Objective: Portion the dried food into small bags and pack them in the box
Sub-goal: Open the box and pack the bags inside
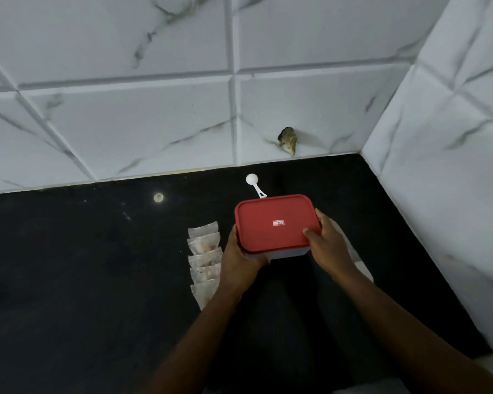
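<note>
Red-lidded box (276, 224) gripped between left hand (239, 258), right hand (326, 243)

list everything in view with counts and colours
rectangular plastic box with red lid: one, red over clear base, between both hands
small clear plastic bags: about five, clear, overlapping column left of the box
white plastic scoop: one, white, behind the box
black stone countertop: one, black, beneath everything
marbled tile wall: white with grey veins, behind and right
dark wall chip: one, above the scoop
left hand: one, grips the box's left end
right hand: one, grips the box's right end
</note>
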Motion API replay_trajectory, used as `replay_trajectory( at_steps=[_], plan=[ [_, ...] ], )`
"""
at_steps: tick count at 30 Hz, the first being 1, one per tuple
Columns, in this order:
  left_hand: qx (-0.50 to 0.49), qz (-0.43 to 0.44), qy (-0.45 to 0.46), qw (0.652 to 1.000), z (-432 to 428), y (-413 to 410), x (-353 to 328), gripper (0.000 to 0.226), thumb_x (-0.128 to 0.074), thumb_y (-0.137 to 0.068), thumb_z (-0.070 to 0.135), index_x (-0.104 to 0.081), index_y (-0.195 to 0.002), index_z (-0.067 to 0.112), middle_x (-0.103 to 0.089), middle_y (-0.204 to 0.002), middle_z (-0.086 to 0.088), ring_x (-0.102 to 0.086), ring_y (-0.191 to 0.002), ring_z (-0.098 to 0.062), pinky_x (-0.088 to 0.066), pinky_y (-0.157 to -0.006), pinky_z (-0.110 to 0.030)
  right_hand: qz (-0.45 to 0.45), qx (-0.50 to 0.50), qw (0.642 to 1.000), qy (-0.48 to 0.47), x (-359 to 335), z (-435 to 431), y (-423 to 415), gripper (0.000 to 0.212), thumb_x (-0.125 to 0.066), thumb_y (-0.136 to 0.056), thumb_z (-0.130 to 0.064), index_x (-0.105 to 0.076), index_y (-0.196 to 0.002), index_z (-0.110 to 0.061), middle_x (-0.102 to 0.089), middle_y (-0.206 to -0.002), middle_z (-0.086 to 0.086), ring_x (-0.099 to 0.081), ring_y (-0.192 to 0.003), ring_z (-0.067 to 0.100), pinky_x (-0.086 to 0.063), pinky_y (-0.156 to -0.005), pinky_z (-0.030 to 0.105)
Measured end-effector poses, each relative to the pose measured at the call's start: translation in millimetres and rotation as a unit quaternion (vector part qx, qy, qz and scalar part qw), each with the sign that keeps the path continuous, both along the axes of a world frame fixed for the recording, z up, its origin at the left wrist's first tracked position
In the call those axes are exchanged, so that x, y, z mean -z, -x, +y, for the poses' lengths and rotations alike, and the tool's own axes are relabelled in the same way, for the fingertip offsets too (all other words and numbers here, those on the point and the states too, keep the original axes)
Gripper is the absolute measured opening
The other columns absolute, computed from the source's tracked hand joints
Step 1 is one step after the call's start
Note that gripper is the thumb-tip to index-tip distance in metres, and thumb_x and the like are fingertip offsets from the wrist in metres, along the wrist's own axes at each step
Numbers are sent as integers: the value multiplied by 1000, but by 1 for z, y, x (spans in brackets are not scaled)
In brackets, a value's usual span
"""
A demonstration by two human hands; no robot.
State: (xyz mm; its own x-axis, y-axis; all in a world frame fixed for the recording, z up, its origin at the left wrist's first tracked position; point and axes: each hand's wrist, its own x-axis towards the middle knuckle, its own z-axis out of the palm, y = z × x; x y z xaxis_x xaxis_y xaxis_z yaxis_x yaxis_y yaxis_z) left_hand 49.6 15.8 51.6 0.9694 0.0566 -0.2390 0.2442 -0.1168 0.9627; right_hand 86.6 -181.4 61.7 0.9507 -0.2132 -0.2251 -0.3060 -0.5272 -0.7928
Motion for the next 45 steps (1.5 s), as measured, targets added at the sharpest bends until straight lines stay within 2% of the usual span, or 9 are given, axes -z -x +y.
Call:
replay_trajectory(
  at_steps=[5,11,18,24,31,36,39,43,45],
  plan=[
    [-11,-54,-32,998,-13,30,11,80,-89,-73,4,-47,-128,45,-65,-121,18,-64,-106,12,-51,-81,-7,0,-31,999,7,10,-14,29,59,-52,-104,-20,-27,-158,-21,-53,-144,5,-51,-114,8,-38,-91,22],
    [-28,-84,-66,994,-15,40,30,75,-85,-78,5,-49,-131,43,-65,-123,20,-64,-112,7,-50,-86,-7,-67,-48,992,95,16,-13,43,67,-56,-102,-28,-24,-159,-17,-38,-158,7,-40,-143,22,-38,-109,31],
    [-14,-71,-75,995,-14,48,46,66,-66,-98,9,-38,-156,25,-57,-142,14,-57,-127,5,-48,-98,-11,-187,-293,904,248,9,42,58,76,-65,-86,-60,-46,-149,-23,-37,-161,-2,-29,-150,18,-18,-124,43],
    [-10,-103,-102,989,-10,53,44,62,-59,-100,-2,-35,-153,21,-45,-138,29,-44,-123,28,-37,-98,0,-176,-289,881,331,15,64,56,59,-73,-83,-45,-64,-133,-15,-63,-139,7,-57,-132,30,-47,-106,49],
    [-2,-101,-85,991,-8,53,44,59,-57,-103,6,-33,-150,33,-51,-142,21,-49,-127,19,-41,-102,-6,-92,-389,805,438,-5,75,55,59,-34,-108,-39,-26,-157,-7,-31,-162,21,-30,-148,43,-30,-116,58],
    [4,-84,-62,995,-4,50,50,61,-64,-100,11,-40,-156,18,-61,-144,5,-58,-131,-1,-50,-109,-30,-150,-392,754,505,-23,76,50,50,-49,-104,-35,-52,-144,-4,-57,-143,21,-63,-122,37,-58,-83,42],
    [11,-78,-49,996,-4,51,51,62,-67,-99,16,-41,-156,19,-64,-140,8,-59,-131,-4,-52,-109,-36,-142,-409,792,429,-28,70,45,52,-33,-108,-37,-36,-151,-8,-50,-149,17,-58,-126,34,-53,-88,46],
    [6,-58,-34,998,-4,51,50,63,-71,-97,23,-44,-154,25,-65,-138,11,-60,-128,-1,-52,-108,-32,-185,-358,847,347,-36,60,30,33,-42,-103,-42,-57,-122,-21,-67,-91,-5,-64,-73,17,-56,-70,43],
    [4,-61,-28,998,-4,51,50,62,-70,-97,22,-44,-153,27,-65,-138,11,-60,-129,-2,-53,-105,-27,-185,-365,852,328,-37,58,35,34,-45,-102,-45,-58,-122,-23,-67,-94,-7,-65,-77,16,-57,-71,42]
  ],
)
